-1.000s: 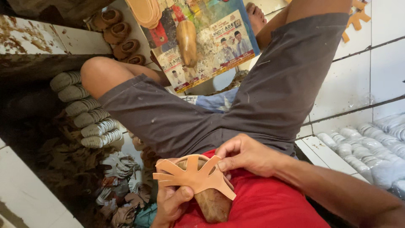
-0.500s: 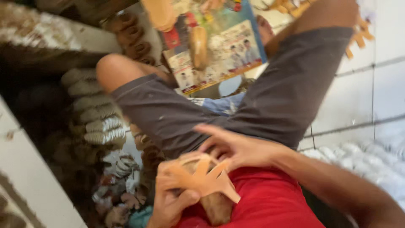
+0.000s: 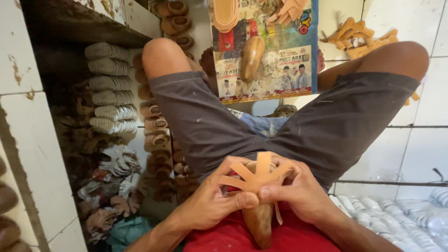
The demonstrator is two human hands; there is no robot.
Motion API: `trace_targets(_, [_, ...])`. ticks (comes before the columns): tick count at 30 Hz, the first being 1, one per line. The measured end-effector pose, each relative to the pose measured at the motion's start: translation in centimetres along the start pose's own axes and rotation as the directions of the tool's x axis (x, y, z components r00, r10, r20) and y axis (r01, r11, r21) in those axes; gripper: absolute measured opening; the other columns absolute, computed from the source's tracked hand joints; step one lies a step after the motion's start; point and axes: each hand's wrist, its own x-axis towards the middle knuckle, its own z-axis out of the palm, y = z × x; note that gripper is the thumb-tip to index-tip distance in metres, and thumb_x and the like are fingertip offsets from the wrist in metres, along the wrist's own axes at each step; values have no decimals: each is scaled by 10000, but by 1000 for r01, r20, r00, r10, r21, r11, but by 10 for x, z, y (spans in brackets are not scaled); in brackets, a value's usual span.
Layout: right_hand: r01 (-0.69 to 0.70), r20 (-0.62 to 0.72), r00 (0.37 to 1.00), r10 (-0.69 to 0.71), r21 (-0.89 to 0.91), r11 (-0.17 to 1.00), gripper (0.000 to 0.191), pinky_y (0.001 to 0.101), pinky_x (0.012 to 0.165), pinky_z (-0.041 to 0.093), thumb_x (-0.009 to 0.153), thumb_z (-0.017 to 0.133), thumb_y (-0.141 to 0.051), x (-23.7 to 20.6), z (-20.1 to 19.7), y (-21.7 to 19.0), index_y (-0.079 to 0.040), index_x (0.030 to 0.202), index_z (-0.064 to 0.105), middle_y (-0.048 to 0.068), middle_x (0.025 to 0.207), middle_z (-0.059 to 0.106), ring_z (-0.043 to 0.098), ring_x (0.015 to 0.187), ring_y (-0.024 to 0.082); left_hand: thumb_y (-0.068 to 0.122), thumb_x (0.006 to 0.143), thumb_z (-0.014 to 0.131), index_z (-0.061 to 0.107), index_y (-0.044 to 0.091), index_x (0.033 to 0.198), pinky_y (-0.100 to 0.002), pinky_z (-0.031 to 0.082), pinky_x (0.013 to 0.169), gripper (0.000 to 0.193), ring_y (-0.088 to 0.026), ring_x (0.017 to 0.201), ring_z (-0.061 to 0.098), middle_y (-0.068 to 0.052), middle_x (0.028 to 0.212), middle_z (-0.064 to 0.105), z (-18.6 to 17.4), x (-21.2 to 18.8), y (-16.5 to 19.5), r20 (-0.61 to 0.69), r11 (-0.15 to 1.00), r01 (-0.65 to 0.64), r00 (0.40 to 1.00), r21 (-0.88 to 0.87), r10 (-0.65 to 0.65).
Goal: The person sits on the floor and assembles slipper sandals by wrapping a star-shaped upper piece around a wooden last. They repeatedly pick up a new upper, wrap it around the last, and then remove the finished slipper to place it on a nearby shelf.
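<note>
Slippage is risked: tan strappy leather upper (image 3: 255,176), pinched by left hand (image 3: 212,203) and right hand (image 3: 298,193), could shift off brown wooden shoe last (image 3: 258,219).

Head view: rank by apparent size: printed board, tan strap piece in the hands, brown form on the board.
1. printed board
2. tan strap piece, nearer the camera, so unsure
3. brown form

Tan strappy upper (image 3: 255,175) over wooden last (image 3: 258,219)
</note>
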Motion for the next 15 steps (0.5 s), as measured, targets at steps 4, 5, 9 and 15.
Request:
trace_targets(4, [186,93,976,-195,98,978,459,348,917,499,762,880,-100,-5,-7,4,63,1144,684,102,1115,625,621,1056,199,196,907,756,550,73,1358,-296,445,1079,511,-125,1273,536,-41,1346,548,-9,6,17,109,958,-135,988,253,111])
trace_targets(5, [158,89,981,-174,163,974,483,363,934,501,749,891,-119,-6,-10,6,60,1142,675,116,1121,616,624,1072,219,192,897,758,569,58,1333,-293,431,1073,493,-126,1269,535,-40,1353,536,-10,8,19,149,879,-248,968,406,204])
trace_targets(9, [164,77,978,-196,304,938,554,408,959,501,742,939,-157,-10,-25,19,59,1165,653,125,1164,559,614,1095,260,247,792,911,652,69,1219,-231,484,794,530,-61,888,553,-4,962,607,-2,20,7,-21,948,-62,997,312,72])
trace_targets(15, [177,89,971,-223,359,916,543,414,952,488,755,955,-168,-6,-52,35,-9,1173,647,108,1169,503,580,1121,282,213,862,856,653,41,943,-212,490,702,278,-22,797,593,30,858,677,-3,26,-20,-33,1000,-10,999,-6,9])
